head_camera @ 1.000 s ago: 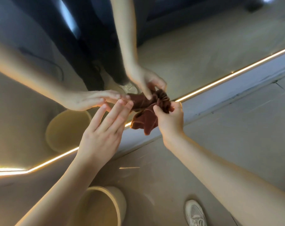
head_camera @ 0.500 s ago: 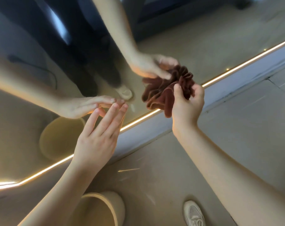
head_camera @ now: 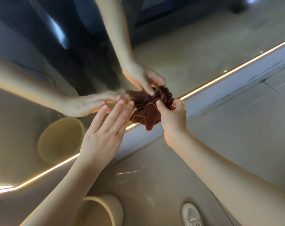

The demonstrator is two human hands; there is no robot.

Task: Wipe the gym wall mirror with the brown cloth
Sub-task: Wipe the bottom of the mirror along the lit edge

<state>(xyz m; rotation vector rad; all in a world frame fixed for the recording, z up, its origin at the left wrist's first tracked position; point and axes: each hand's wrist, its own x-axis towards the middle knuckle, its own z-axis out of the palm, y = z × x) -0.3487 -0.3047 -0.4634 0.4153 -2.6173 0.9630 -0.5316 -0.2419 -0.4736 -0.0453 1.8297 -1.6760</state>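
The brown cloth [head_camera: 148,111] is sliding back leftward along the bottom edge of the mirror [head_camera: 187,54], nearing the left hand [head_camera: 104,136] after swinging right half a second ago, which is looking like a return wiping stroke. The right hand [head_camera: 172,115] is clutching the bunched cloth against the glass. The left hand is staying spread, its straight fingertips [head_camera: 120,102] touching the mirror just beside the cloth

The brown cloth [head_camera: 149,115] is showing as soft, matt, napped fabric, bunching in folds. The mirror [head_camera: 195,51] is looking glossy and smooth. The floor [head_camera: 236,128] is appearing as smooth, faintly sheened tile. The bucket [head_camera: 106,209] is looking like smooth matt plastic, and the shoe [head_camera: 191,216] is showing mesh cloth.
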